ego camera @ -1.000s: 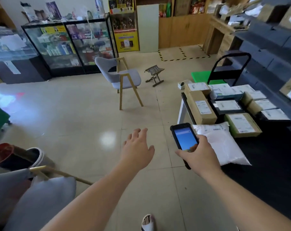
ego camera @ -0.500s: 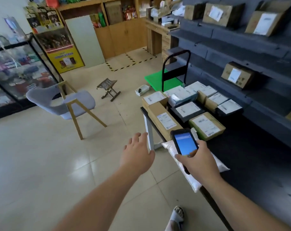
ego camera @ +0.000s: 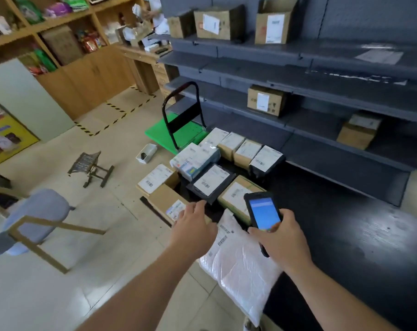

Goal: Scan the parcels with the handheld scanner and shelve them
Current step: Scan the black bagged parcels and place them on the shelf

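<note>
Parcels are laid out on a dark table, with a scanner gripped above them.

Nearest, a white plastic mailer (ego camera: 241, 266) is seen lying at the table's (ego camera: 346, 235) near edge, overhanging it. The handheld scanner (ego camera: 262, 212) is clasped in the right hand (ego camera: 282, 237), fingers wrapped round its body, its blue screen lit and held just above the mailer. The left hand (ego camera: 194, 225) is held empty, fingers spread, over a long brown box (ego camera: 165, 203). Beyond, a black mailer (ego camera: 211, 182), a green-edged carton (ego camera: 236, 194) and further labelled parcels are grouped at the table's far end. Behind them a green trolley (ego camera: 179, 130) is parked; to the right, grey shelves (ego camera: 322, 75) are seen carrying a few cardboard boxes (ego camera: 266, 100).
</note>
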{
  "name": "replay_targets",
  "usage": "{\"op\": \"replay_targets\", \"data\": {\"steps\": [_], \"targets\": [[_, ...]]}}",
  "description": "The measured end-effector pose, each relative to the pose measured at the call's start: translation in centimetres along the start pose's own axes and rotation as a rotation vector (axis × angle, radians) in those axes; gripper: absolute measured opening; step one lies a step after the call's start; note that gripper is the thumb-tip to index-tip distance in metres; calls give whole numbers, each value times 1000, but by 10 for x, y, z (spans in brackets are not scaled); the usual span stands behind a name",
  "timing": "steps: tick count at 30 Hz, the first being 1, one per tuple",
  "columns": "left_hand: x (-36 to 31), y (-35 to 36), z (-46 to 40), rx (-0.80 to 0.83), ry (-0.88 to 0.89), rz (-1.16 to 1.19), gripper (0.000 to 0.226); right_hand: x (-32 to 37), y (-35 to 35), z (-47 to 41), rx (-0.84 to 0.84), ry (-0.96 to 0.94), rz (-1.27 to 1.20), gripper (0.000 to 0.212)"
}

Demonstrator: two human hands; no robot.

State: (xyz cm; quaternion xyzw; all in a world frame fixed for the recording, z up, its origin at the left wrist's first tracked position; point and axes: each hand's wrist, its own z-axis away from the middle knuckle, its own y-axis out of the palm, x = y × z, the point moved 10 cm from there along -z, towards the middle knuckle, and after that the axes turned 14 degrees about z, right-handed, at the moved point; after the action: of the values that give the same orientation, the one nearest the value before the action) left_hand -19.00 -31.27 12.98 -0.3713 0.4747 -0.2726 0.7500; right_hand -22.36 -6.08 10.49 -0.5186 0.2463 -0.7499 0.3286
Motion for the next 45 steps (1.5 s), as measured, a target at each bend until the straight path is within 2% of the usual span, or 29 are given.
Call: {"op": "replay_targets", "data": {"steps": [3, 7, 12, 17, 27, 35, 40, 45], "targets": [[-24, 20, -38, 66, 59, -12, 70, -19, -18, -16, -53, 94, -23, 63], [-47, 50, -86, 164, 115, -12, 69, -42, -32, -36, -123, 212, -37, 76], [-70, 95, -147, 302, 152, -28, 70, -60, -43, -62, -208, 370, -44, 61], [-79, 130, -204, 394, 149, 2, 70, -74, -33, -90, -256, 502, -77, 66], [-68, 175, -334, 322, -82, 155, 70, -94, 1, -140, -263, 613, -103, 63], [-65, 218, -376, 299, -269, 277, 96, -121, 30, -154, -233, 664, -83, 80], [-72, 218, -372, 226, -235, 217, 88, -132, 36, -148, -229, 704, -126, 78], [-89, 220, -364, 204, -126, 223, 83, -133, 41, -143, -228, 722, -170, 81]]}}
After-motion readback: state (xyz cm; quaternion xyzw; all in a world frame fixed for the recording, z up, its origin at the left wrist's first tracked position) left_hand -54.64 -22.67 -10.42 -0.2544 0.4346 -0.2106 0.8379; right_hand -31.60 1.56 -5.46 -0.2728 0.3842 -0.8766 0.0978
